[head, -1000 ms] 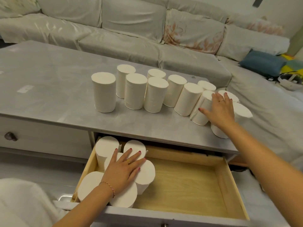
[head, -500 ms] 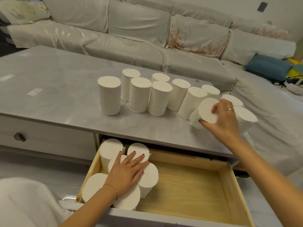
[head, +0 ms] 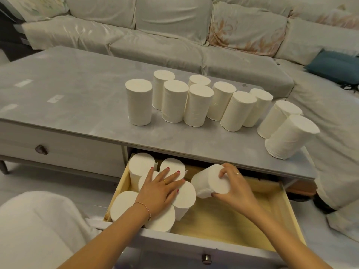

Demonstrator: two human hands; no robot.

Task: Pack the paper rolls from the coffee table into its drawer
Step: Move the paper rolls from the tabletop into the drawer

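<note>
Several white paper rolls [head: 196,105] stand upright on the grey coffee table [head: 77,105], two of them near its right end. The open wooden drawer [head: 223,220] below holds several upright rolls [head: 124,206] packed in its left part. My left hand [head: 159,189] lies flat on top of those rolls, fingers spread. My right hand [head: 233,187] grips one tilted paper roll [head: 211,181] over the drawer, just right of the packed group.
A closed drawer with a dark knob [head: 41,149] sits left of the open one. A pale sofa [head: 174,35] runs behind the table, with a blue cushion [head: 334,66] at the right. White fabric [head: 38,230] fills the lower left.
My right hand lifted one roll from the table's right end and carried it down over the drawer. My left hand stayed pressed on the packed rolls.
</note>
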